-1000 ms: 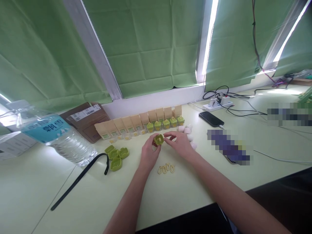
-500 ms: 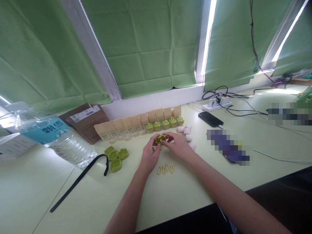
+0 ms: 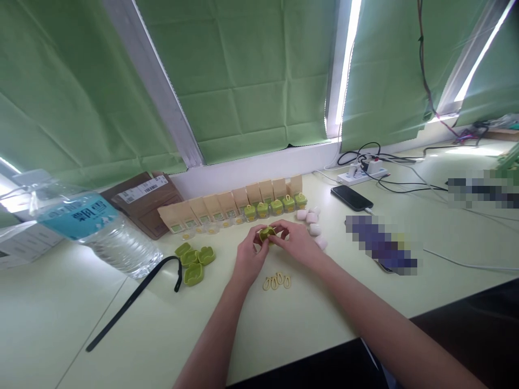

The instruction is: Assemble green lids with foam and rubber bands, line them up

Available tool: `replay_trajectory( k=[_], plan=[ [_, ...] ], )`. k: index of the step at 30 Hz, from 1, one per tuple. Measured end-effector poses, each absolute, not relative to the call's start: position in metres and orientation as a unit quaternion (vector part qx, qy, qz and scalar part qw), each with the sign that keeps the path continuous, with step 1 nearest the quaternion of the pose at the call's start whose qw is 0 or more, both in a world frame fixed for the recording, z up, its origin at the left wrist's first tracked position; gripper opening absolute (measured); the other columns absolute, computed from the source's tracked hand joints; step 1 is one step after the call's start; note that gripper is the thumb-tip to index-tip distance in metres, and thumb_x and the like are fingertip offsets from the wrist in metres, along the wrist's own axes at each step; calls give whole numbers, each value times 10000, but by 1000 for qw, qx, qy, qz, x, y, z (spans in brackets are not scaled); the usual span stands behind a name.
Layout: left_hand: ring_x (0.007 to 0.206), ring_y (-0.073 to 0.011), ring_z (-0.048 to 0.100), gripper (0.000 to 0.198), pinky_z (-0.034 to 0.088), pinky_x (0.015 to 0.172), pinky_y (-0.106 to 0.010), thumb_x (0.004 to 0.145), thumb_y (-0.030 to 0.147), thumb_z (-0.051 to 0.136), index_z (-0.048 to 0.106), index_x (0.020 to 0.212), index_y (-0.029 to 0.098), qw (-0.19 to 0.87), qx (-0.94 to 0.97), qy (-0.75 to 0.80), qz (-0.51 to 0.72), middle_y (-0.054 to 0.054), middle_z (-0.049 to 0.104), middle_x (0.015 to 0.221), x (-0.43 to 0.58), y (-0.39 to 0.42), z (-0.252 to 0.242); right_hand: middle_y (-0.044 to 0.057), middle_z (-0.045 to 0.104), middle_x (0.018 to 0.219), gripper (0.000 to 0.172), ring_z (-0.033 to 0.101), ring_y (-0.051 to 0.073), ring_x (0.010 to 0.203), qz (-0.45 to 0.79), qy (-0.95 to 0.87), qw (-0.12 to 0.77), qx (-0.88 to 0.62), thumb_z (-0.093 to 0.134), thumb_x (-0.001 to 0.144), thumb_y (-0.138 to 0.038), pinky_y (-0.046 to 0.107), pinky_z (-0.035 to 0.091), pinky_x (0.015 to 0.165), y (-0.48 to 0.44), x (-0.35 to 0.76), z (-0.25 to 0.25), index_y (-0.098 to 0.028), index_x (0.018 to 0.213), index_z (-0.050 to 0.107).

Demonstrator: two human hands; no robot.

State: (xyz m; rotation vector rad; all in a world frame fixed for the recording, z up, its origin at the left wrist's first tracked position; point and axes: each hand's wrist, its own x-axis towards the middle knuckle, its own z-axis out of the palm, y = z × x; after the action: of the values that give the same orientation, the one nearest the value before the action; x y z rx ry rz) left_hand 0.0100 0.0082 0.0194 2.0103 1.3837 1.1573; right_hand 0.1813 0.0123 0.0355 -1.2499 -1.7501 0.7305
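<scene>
A small green hollow cap (image 3: 266,233) is held between both hands above the table, its open side facing me. My left hand (image 3: 250,256) grips its left side with thumb and fingers. My right hand (image 3: 298,242) closes on its right side, the thumb or fingertip pressing at the inside. Several yellow loops (image 3: 277,281) lie on the table just below my hands. To the left sit several more green caps (image 3: 193,274) in a cluster. White-pink cylindrical pieces (image 3: 314,229) rest right beside my right hand. Whatever the fingers press inside the cap is too small to make out.
Behind my hands runs a row of brown paper cards (image 3: 218,208), some with green-capped clear cubes (image 3: 277,206) before them. On the left stand a water bottle (image 3: 109,227) and a black strap (image 3: 133,297). A phone (image 3: 352,198) and a power strip (image 3: 363,175) with cables lie right.
Both hands keep hold of the green cap in nearly the same place. The finger positions differ only slightly, and the whole view has shifted a little.
</scene>
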Motion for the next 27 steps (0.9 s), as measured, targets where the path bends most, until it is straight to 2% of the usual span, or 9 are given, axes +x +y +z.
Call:
replay_trajectory(
  k=[27],
  plan=[
    [682,-110,565,292,441,672,-226,842,227,562,586,1132,251,216,725,509,410,29,637,808,13,5,21,-1,717,902,266,599,136,669,272,-727,388,-497,636,807,-235,273,448,630,7,180,38,-257,1066,693]
  ],
)
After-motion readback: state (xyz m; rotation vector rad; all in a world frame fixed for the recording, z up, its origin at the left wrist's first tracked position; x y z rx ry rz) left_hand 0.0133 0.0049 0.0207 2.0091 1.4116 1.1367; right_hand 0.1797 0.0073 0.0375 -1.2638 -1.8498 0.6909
